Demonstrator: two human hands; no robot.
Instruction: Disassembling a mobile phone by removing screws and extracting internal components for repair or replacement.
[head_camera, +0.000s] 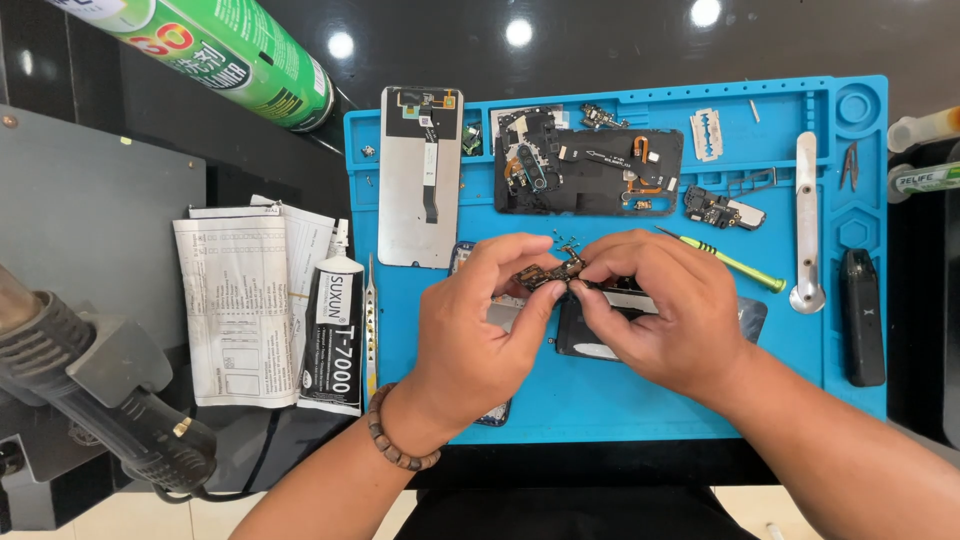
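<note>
My left hand (480, 325) and my right hand (660, 310) meet over the middle of a blue work mat (620, 410). Together they pinch a small brown circuit board (548, 273) between fingertips, held just above the mat. A dark phone body (590, 335) lies beneath my hands, mostly hidden. A beaded bracelet sits on my left wrist.
A phone screen panel (421, 180) and a black phone frame (590, 170) lie at the mat's back. A green screwdriver (730, 262), metal pry tool (806, 220), razor blade (706, 133) and black device (862, 315) lie right. Glue tube (333, 335), paper, heat gun (90, 390) and spray can (240, 55) are left.
</note>
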